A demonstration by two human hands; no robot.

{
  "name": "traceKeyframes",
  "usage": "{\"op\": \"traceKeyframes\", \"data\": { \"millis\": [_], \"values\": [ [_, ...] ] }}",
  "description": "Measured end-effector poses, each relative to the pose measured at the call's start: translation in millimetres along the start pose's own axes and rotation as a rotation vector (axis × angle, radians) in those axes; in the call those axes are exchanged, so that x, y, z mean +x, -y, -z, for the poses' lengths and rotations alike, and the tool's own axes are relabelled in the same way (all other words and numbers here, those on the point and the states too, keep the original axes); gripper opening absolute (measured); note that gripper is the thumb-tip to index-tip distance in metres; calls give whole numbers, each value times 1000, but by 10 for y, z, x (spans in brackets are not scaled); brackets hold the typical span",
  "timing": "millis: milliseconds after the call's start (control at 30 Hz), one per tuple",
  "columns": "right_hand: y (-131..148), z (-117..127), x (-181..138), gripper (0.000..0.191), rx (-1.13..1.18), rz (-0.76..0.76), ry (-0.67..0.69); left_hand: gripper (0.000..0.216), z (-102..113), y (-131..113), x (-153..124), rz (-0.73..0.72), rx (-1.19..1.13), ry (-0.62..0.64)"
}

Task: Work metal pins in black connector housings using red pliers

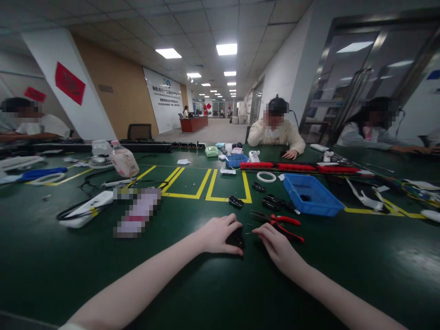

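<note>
While left hand (218, 234) holds black part (236, 238), pliers (280, 224), blue tray (316, 210) beyond

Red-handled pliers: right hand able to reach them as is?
Probably yes. The red-handled pliers lie on the green table right beside the right hand, nothing between them. The left hand is off to the side, on a small black part.

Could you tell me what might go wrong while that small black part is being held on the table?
The small black part gripped by the left hand could slip away on the smooth green table. The right hand lies close to the red-handled pliers and might knock or catch on them.
</note>
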State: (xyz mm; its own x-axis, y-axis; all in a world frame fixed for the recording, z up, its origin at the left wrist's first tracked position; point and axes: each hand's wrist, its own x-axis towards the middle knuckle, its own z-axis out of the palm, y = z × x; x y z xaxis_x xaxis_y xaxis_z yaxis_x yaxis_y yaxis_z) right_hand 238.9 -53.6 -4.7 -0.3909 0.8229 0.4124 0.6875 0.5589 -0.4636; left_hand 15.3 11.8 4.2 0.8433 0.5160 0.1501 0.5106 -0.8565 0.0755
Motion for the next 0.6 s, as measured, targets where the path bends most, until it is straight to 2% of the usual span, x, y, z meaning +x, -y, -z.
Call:
{"op": "traceKeyframes", "data": {
  "millis": [133, 267, 600],
  "values": [
    [116, -157, 174, 19, 97, -9, -41, 60, 18, -45, 9, -1, 49, 16],
    [168, -257, 288, 12, 138, -1, -22, 48, 10, -26, 27, -4, 65, 11],
    [66, -264, 180, 14, 102, 121, 26, 41, -22, 1, 28, -23, 40, 9]
  ]
}}
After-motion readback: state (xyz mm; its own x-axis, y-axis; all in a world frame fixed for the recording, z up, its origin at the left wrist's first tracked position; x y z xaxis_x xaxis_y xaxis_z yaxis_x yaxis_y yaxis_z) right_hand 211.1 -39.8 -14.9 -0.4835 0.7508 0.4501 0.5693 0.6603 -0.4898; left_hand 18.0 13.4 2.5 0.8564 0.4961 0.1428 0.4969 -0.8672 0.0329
